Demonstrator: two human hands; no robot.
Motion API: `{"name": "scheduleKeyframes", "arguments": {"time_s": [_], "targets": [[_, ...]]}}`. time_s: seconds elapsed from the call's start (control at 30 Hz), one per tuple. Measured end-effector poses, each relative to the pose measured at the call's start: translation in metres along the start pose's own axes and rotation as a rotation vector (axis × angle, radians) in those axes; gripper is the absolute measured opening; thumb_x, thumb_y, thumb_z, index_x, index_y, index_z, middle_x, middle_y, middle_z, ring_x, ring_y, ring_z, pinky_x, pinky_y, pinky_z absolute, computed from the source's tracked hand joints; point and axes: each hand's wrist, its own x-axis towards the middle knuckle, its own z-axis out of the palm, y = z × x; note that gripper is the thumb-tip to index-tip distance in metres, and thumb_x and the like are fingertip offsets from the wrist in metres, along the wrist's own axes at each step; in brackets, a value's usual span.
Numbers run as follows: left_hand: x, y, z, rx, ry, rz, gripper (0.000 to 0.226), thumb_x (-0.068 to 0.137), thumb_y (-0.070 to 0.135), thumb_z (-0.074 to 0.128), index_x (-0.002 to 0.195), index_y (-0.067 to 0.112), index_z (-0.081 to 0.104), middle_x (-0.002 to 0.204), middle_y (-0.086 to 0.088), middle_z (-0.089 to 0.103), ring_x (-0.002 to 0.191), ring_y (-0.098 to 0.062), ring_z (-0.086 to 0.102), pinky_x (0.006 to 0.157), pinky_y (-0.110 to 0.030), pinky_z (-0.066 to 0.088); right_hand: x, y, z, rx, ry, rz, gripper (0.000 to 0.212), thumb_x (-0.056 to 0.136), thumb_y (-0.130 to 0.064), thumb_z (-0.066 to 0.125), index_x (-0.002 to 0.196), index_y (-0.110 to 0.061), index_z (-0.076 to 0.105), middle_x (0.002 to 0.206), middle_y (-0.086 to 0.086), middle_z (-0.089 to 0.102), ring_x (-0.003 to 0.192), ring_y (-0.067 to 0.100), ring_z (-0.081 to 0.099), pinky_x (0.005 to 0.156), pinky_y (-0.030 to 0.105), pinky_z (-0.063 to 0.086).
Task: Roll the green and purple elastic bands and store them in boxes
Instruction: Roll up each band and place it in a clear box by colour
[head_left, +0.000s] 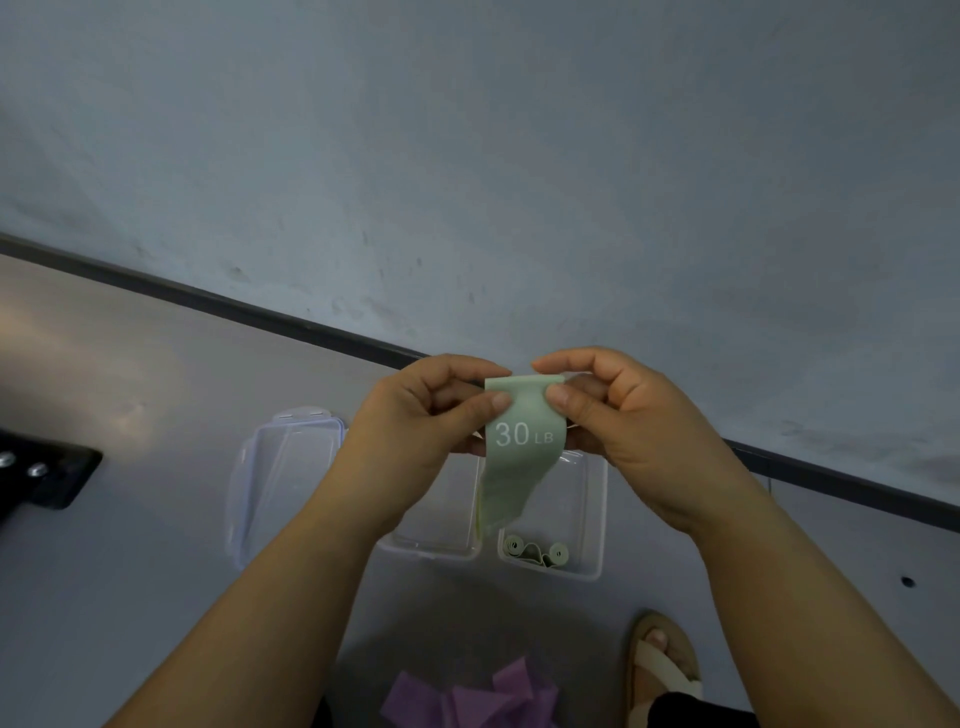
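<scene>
A pale green elastic band (519, 447) printed "30 LB" hangs in front of me above the boxes. My left hand (421, 421) pinches its top left corner and my right hand (623, 415) pinches its top right corner. Under it stand two clear plastic boxes: the right box (592, 519) holds rolled green bands (535, 550), and the left box (436, 545) is mostly hidden behind my left wrist. Purple bands (478, 699) lie in a loose heap at the bottom edge of the view.
A clear lid with blue-tinted clips (285, 478) lies left of the boxes on the grey floor. A black bracket with bolts (41, 473) sits at the far left. A sandalled foot (660, 660) is at the lower right. A wall with a dark skirting strip (260, 312) runs behind.
</scene>
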Motion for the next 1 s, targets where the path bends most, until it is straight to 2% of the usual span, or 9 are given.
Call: {"name": "scheduleKeyframes", "arguments": {"time_s": [0.1, 0.23, 0.33, 0.43, 0.5, 0.57, 0.77, 0.93, 1.0], "targets": [[-0.0003, 0.0011, -0.0004, -0.026, 0.01, 0.008, 0.013, 0.079, 0.003, 0.063, 0.087, 0.013, 0.067, 0.064, -0.002, 0.069, 0.064, -0.014, 0.066, 0.063, -0.029, 0.059, -0.0013, -0.001, -0.002, -0.007, -0.049, -0.004, 0.021, 0.091, -0.003, 0.051, 0.097, -0.019, 0.063, 0.071, -0.003, 0.069, 0.073, 0.009, 0.068, 0.067, 0.019, 0.054], [-0.0015, 0.002, -0.0008, 0.005, -0.008, 0.03, 0.02, 0.084, -0.003, 0.058, 0.083, 0.015, 0.068, 0.065, 0.003, 0.069, 0.065, -0.011, 0.066, 0.063, -0.028, 0.058, -0.0007, -0.0005, 0.0, -0.103, -0.003, -0.077, 0.028, 0.091, 0.001, 0.051, 0.086, -0.023, 0.065, 0.067, -0.005, 0.067, 0.069, 0.007, 0.066, 0.066, 0.02, 0.054], [-0.0035, 0.0029, -0.003, 0.043, -0.064, 0.036, 0.027, 0.087, -0.007, 0.052, 0.082, 0.014, 0.068, 0.076, 0.003, 0.073, 0.073, -0.01, 0.068, 0.065, -0.024, 0.056, -0.0002, 0.0034, 0.0007, -0.229, 0.047, -0.148, 0.036, 0.09, 0.0, 0.052, 0.078, -0.031, 0.065, 0.077, 0.007, 0.068, 0.075, 0.023, 0.065, 0.07, 0.035, 0.058], [-0.0049, 0.0048, -0.0027, 0.01, -0.075, 0.022, 0.008, 0.076, 0.009, 0.064, 0.082, 0.012, 0.069, 0.076, -0.001, 0.073, 0.074, -0.013, 0.069, 0.067, -0.028, 0.058, -0.001, 0.0055, 0.0021, -0.306, 0.076, -0.178, 0.038, 0.089, -0.001, 0.053, 0.076, -0.034, 0.065, 0.082, 0.01, 0.065, 0.08, 0.032, 0.061, 0.074, 0.049, 0.052], [-0.0049, 0.0046, -0.0019, 0.008, -0.056, 0.01, 0.012, 0.071, 0.018, 0.065, 0.08, 0.012, 0.069, 0.075, -0.002, 0.073, 0.073, -0.014, 0.069, 0.068, -0.029, 0.059, -0.0017, 0.0056, 0.0031, -0.337, 0.091, -0.19, 0.038, 0.088, -0.002, 0.053, 0.075, -0.035, 0.065, 0.082, 0.001, 0.066, 0.079, 0.025, 0.062, 0.073, 0.045, 0.053], [-0.0036, 0.0034, -0.0017, 0.032, -0.034, -0.004, 0.006, 0.077, 0.013, 0.065, 0.082, 0.013, 0.069, 0.075, -0.003, 0.073, 0.073, -0.015, 0.07, 0.067, -0.028, 0.058, -0.0021, 0.0058, 0.0037, -0.366, 0.104, -0.195, 0.037, 0.089, -0.002, 0.054, 0.075, -0.035, 0.064, 0.081, -0.004, 0.065, 0.077, 0.02, 0.063, 0.071, 0.041, 0.053], [-0.0022, 0.0026, -0.0021, 0.074, -0.046, -0.055, 0.013, 0.083, 0.009, 0.062, 0.087, 0.018, 0.071, 0.079, -0.001, 0.075, 0.077, -0.013, 0.071, 0.068, -0.023, 0.057, -0.0021, 0.0063, 0.0053, -0.419, 0.113, -0.194, 0.038, 0.09, -0.005, 0.054, 0.074, -0.039, 0.062, 0.082, -0.011, 0.065, 0.076, 0.011, 0.062, 0.071, 0.037, 0.054], [-0.0025, 0.0035, -0.0009, 0.099, -0.012, -0.005, 0.021, 0.083, 0.004, 0.063, 0.08, 0.023, 0.071, 0.073, 0.003, 0.074, 0.072, -0.01, 0.071, 0.065, -0.019, 0.056, -0.0015, 0.0058, 0.0051, -0.362, 0.087, -0.139, 0.038, 0.088, -0.001, 0.053, 0.079, -0.036, 0.064, 0.087, -0.001, 0.067, 0.083, 0.017, 0.065, 0.078, 0.042, 0.056], [-0.0022, 0.0031, -0.001, 0.112, 0.012, 0.007, 0.022, 0.083, 0.004, 0.063, 0.08, 0.025, 0.07, 0.072, 0.004, 0.074, 0.071, -0.01, 0.07, 0.064, -0.017, 0.055, -0.0009, 0.0047, 0.0045, -0.259, 0.056, -0.107, 0.033, 0.089, -0.003, 0.051, 0.086, -0.033, 0.063, 0.088, -0.002, 0.068, 0.084, 0.013, 0.066, 0.078, 0.034, 0.057]]}}
